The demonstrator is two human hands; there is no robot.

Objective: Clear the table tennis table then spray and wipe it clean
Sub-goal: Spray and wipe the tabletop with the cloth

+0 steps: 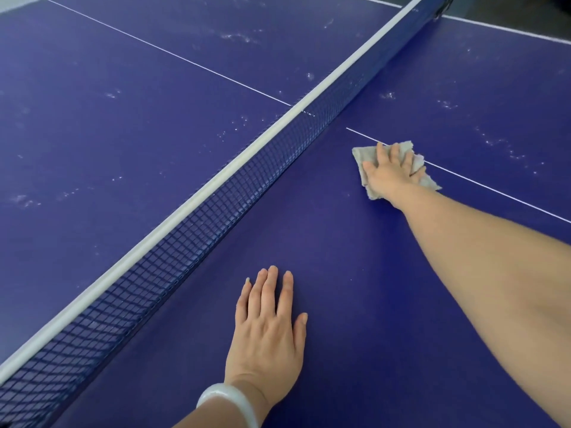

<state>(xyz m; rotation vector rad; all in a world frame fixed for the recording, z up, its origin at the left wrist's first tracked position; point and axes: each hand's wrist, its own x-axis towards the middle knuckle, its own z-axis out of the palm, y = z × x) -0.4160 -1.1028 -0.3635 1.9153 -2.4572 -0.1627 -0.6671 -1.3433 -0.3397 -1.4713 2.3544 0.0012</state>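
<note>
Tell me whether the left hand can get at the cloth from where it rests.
Probably not without leaning: the left hand lies flat well short of the cloth, which the right hand covers. Nothing stands between.

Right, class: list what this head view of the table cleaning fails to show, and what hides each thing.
1. Cloth middle: covered by the right hand.
2. Spray bottle: none in frame.
3. Net posts: cut off by the frame edges.
4. Bangle underside: hidden by the wrist of the left hand.

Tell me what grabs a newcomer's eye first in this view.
The blue net with its white top band cuts diagonally across the purple table. Right of it, the right hand presses a grey cloth flat on the white centre line. White spray flecks dot the surface farther right and beyond the net.
</note>
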